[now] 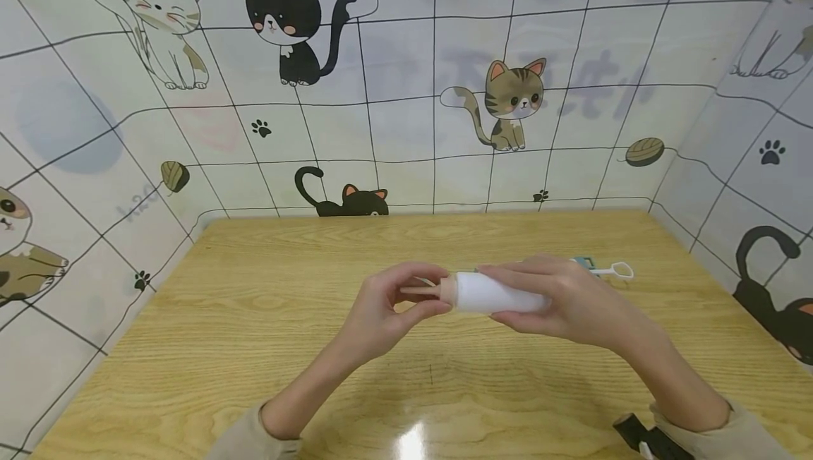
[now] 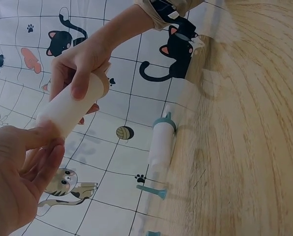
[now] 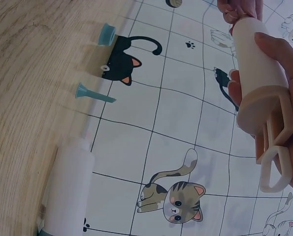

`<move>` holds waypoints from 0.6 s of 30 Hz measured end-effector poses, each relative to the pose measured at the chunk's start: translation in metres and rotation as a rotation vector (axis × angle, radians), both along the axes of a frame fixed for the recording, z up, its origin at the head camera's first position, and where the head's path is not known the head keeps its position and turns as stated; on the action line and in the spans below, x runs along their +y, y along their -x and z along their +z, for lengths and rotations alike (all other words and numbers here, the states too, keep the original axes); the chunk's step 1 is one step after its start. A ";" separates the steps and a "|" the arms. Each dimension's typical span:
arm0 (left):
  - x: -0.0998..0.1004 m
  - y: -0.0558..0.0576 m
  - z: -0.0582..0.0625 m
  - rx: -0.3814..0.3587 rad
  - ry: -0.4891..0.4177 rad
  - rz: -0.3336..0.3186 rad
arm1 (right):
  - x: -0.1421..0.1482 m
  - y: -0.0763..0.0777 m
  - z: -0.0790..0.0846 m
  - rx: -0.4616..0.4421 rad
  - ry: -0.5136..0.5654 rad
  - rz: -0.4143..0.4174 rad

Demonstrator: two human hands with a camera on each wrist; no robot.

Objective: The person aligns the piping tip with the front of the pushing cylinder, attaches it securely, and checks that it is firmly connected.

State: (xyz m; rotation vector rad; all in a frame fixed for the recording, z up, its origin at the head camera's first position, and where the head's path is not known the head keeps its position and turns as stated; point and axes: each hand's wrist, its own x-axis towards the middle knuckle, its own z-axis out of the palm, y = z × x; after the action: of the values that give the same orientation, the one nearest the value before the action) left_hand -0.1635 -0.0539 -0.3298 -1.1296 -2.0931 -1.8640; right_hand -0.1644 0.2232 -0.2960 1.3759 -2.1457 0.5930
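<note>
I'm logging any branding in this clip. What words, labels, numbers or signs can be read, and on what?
No text can be read with certainty.
Patterned wall, head view: faint letter-like marks at the right of the back panel and low on the left panel; too blurred to quote.
White cylinder: no lettering shows.
White bottle, right wrist view: no lettering shows.

Faint wall lettering (image 1: 137,203) cannot be read.
</note>
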 end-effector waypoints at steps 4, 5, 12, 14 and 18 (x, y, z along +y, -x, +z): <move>0.000 -0.001 0.000 -0.017 -0.022 -0.003 | 0.000 0.000 0.000 -0.014 0.004 -0.002; -0.001 -0.001 0.000 -0.029 -0.024 0.000 | 0.000 0.000 0.000 -0.012 0.003 -0.003; -0.002 -0.001 0.001 -0.138 -0.005 -0.012 | -0.001 -0.001 0.000 0.025 -0.006 -0.006; -0.002 -0.001 0.001 -0.160 0.009 -0.020 | -0.001 -0.001 0.000 0.028 -0.006 -0.010; -0.003 -0.001 0.000 -0.164 0.036 -0.018 | -0.001 -0.001 -0.001 0.024 -0.009 -0.018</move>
State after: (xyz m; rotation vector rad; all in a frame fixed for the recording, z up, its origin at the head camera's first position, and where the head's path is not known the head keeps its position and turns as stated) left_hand -0.1624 -0.0567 -0.3296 -1.0384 -2.2169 -1.9980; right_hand -0.1632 0.2219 -0.2967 1.3600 -2.1421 0.5573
